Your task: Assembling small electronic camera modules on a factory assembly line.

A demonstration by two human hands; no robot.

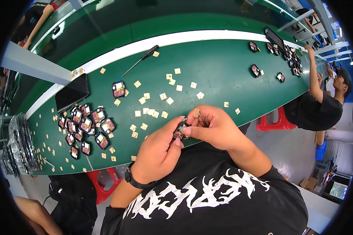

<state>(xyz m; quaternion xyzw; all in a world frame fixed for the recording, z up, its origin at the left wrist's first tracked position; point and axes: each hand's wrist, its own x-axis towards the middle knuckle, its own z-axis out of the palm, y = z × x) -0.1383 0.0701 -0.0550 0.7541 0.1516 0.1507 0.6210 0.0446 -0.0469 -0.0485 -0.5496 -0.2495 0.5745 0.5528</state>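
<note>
- Near, the left hand [159,150] grips a black-rimmed device [178,134] at the table's near edge.
- The right hand [213,129] pinches its right side, a tan square [196,113] against the fingers.
- Step in hand, apparently: fine fitting on the open face; next calls for steady holding, precise fingertip pressure.
- Beyond, left: piled similar devices [86,124].
- Far: a screwdriver [149,52].

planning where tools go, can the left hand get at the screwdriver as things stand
Probably not right away: the left hand is holding a small device, and the screwdriver lies far across the bench. The way looks fairly free, though, with only flat pale squares lying between.
</note>
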